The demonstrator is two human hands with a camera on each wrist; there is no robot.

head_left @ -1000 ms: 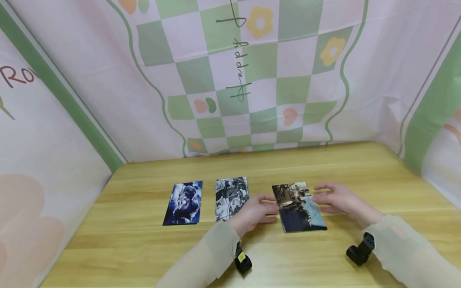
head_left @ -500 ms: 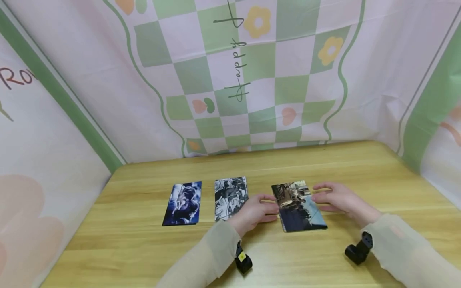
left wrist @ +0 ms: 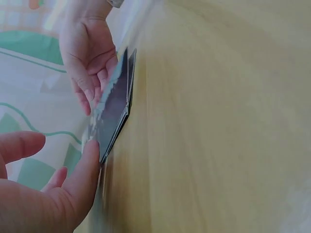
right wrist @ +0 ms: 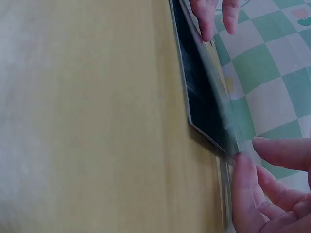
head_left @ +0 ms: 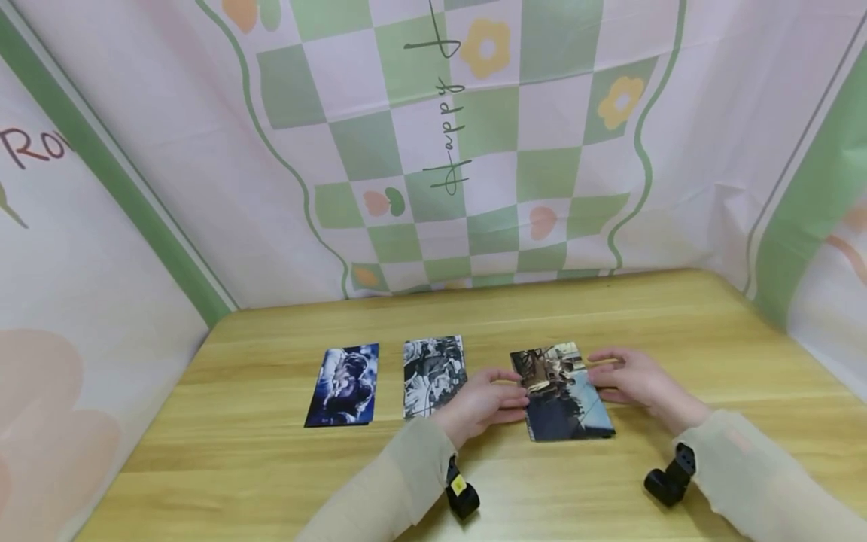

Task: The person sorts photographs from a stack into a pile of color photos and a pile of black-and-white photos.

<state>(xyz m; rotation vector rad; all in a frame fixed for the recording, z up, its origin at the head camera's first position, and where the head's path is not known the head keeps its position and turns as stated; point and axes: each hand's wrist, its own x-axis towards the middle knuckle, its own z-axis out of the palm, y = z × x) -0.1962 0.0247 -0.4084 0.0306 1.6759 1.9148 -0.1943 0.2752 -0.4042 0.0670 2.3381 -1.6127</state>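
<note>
A small stack of picture cards (head_left: 569,406), the top one showing a dark scene with a patch of blue, lies on the wooden table between both hands. My left hand (head_left: 482,403) is at its left edge, fingers extended and fingertips right at the border. From the other side, my right hand (head_left: 640,382) reaches in with relaxed fingers, tips at the right edge. In the left wrist view the stack's layers (left wrist: 119,107) look slightly fanned apart at the near corner. The right wrist view shows a fingertip (right wrist: 243,162) against the stack's corner.
Left of the stack lie a black-and-white picture card (head_left: 433,369), partly covered by my left hand, and a blue-toned picture card (head_left: 344,385). The wooden table (head_left: 271,482) ends at a checkered fabric backdrop (head_left: 488,120). Black wrist cameras hang under both sleeves.
My left hand has moved slightly right, its fingertips now overlapping the stack's left edge. My right wrist has shifted a little left. The other cards stay put.
</note>
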